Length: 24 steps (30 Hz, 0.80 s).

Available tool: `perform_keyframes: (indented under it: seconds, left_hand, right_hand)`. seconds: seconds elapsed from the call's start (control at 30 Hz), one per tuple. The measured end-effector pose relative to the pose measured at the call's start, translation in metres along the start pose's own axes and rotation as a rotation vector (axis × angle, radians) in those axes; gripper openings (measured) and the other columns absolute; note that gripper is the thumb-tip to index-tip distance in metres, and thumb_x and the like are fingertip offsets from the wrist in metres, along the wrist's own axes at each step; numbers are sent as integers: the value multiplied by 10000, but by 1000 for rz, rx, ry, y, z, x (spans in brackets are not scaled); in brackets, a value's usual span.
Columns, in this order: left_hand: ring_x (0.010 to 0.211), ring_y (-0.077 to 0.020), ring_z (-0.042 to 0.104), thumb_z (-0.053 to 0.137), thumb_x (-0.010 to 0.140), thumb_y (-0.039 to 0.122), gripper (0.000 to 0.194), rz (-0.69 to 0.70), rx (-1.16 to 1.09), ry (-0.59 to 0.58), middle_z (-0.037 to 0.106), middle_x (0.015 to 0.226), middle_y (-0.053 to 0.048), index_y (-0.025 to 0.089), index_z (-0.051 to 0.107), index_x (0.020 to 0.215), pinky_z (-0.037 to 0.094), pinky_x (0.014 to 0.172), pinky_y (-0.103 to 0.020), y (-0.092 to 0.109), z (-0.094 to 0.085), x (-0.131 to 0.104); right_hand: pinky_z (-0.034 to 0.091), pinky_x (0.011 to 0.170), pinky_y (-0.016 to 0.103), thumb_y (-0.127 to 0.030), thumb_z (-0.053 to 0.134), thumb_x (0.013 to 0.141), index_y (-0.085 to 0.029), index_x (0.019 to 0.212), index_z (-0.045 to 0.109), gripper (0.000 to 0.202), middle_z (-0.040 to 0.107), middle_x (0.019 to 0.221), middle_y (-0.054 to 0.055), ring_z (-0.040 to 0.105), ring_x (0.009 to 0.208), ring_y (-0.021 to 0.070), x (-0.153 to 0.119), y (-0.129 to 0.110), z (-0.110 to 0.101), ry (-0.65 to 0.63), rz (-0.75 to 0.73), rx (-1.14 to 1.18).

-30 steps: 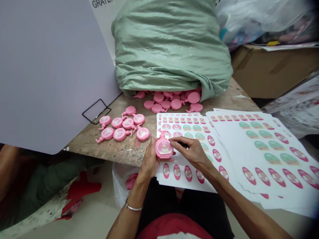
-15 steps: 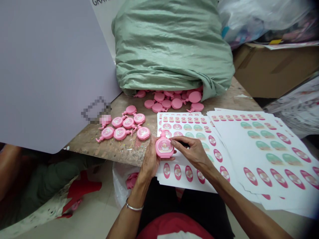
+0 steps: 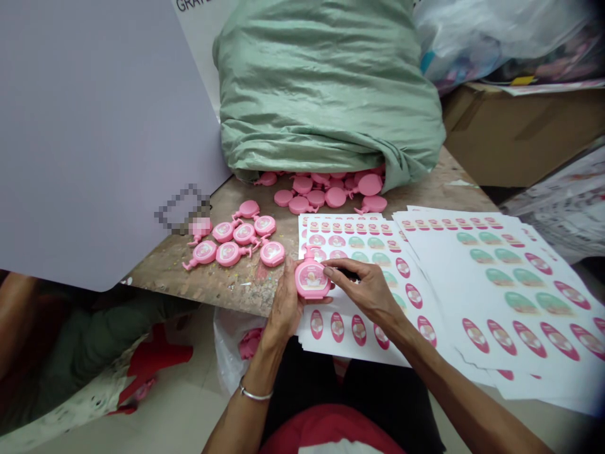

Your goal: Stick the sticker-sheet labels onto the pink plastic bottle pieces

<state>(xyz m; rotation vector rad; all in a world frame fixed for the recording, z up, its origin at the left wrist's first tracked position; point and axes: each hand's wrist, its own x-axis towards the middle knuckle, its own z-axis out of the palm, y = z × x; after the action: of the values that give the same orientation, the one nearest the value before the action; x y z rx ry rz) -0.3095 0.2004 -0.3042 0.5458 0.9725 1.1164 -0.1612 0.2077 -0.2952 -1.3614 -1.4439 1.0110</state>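
Observation:
A small pink pump bottle (image 3: 312, 291) with a printed label on its front is upright in my left hand (image 3: 286, 296), whose fingers wrap its left side and base. My right hand (image 3: 363, 284) pinches the bottle's right edge, its thumb on the border of the label; the other fingers are partly hidden. Directly beneath both hands lies a white sticker sheet (image 3: 347, 315) printed with pink and green labels. To the left, several labelled pink bottles (image 3: 244, 233) rest on the worn wooden table (image 3: 189, 284).
Plain pink bottles (image 3: 335, 197) spill from a big green sack (image 3: 326, 82) at the back. More sticker sheets (image 3: 501, 328) are stacked on the right. A grey panel (image 3: 94, 126) stands at left, a cardboard box (image 3: 520, 139) at back right. Another person's arm (image 3: 16, 321) shows at lower left.
Almost nothing differs. Both hands keep the same hold on the bottle, and the right thumb stays at the label's edge with at most a tiny shift.

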Motion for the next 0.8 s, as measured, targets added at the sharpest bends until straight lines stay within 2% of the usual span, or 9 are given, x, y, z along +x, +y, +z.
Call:
perform_keyframes:
  seconds: [0.5, 0.57, 0.7, 0.8]
  left_hand:
    - [985, -262, 644, 450, 856, 624, 579, 6, 22, -3, 659, 1094, -127, 142, 619, 1129, 602, 724, -355, 3, 2, -2]
    - [968, -251, 641, 508, 844, 591, 532, 26, 59, -22, 650, 1094, -118, 148, 624, 1115, 600, 733, -348, 4, 3, -4]
    - [859, -185, 636, 690, 772, 420, 398, 94, 154, -85, 639, 1017, -65, 173, 615, 1075, 596, 713, -318, 1, 4, -4]
    - [836, -174, 626, 713, 748, 390, 399, 127, 184, -34, 625, 986, -56, 173, 600, 1063, 593, 680, -305, -3, 2, -3]
  right_hand:
    - [512, 654, 305, -421, 649, 798, -203, 867, 733, 244, 719, 817, 36, 633, 720, 177, -2, -3, 1, 14, -12, -36]
    - [502, 649, 312, -419, 641, 805, -206, 867, 724, 237, 718, 829, 42, 626, 712, 178, -2, -2, 1, 34, -48, -93]
    - [483, 715, 341, -418, 607, 835, -221, 885, 708, 226, 719, 874, 54, 629, 776, 198, -1, 1, -3, 52, -169, -315]
    - [453, 799, 435, -475, 626, 806, -213, 901, 705, 290, 723, 878, 87, 632, 838, 267, -1, 2, -8, 106, -211, -586]
